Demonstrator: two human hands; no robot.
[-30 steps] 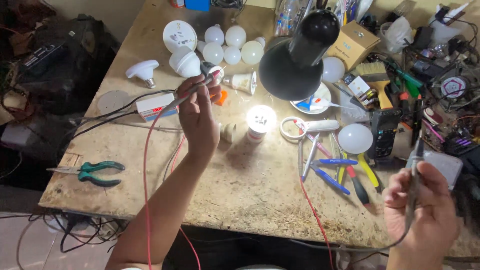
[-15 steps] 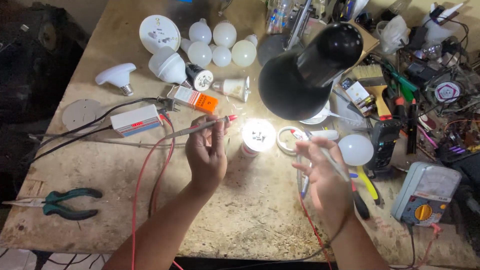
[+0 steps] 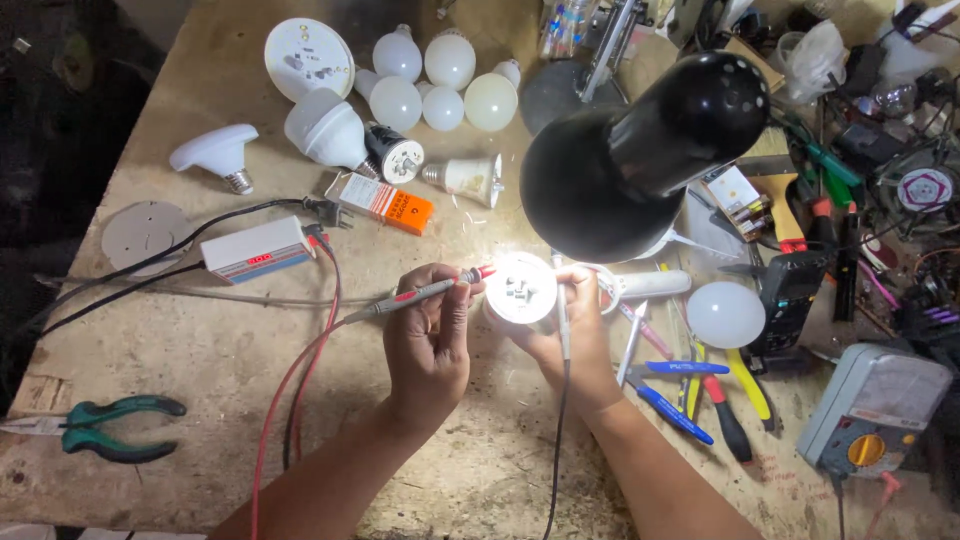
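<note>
Fingers of the left hand (image 3: 428,345) pinch the red test probe (image 3: 425,292) like a pen, so its tip reaches the lit round LED board (image 3: 520,288) near the middle of the workbench (image 3: 200,400). The right hand (image 3: 570,340) closes around the black probe (image 3: 561,310), holding it upright against the board's right edge while also steadying the board from below. Both leads trail back toward the near edge, out of the way of the glowing face. A black lamp shade (image 3: 640,150) hangs just beyond the board. White bulbs (image 3: 440,80) cluster at the far edge, green pliers (image 3: 110,425) lie at the near left corner, and a grey multimeter (image 3: 875,410) sits toward the near right.
</note>
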